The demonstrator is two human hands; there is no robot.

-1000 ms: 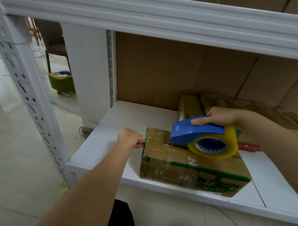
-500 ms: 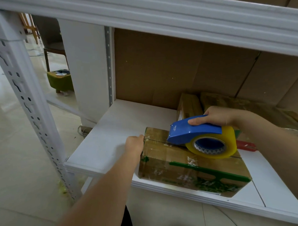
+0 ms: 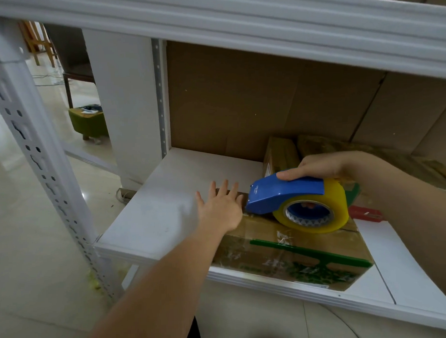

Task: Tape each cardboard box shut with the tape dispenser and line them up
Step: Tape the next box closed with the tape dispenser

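The cardboard box (image 3: pixel 290 250) lies at the front edge of the white shelf (image 3: pixel 167 196). The right hand (image 3: pixel 318 165) grasps the blue tape dispenser (image 3: pixel 293 199) on top of the box. The left hand (image 3: pixel 220 207), with fingers straight and released, presses the box's left end, just beside the dispenser.

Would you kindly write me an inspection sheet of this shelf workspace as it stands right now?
Surface: white shelf board in a white metal rack, brown cardboard behind it.
Job's things: cardboard box with green print at the front edge; blue tape dispenser with a yellowish roll sits on its top; more boxes stand at the back.
Clutter: a red object, partly hidden behind the box.
Grippers: left hand lies flat, fingers straight, on the box's left end; right hand grips the dispenser from above.
Cables: a cord on the floor by the rack's foot.
Surroundings: tiled floor, green stool, dark chair behind.
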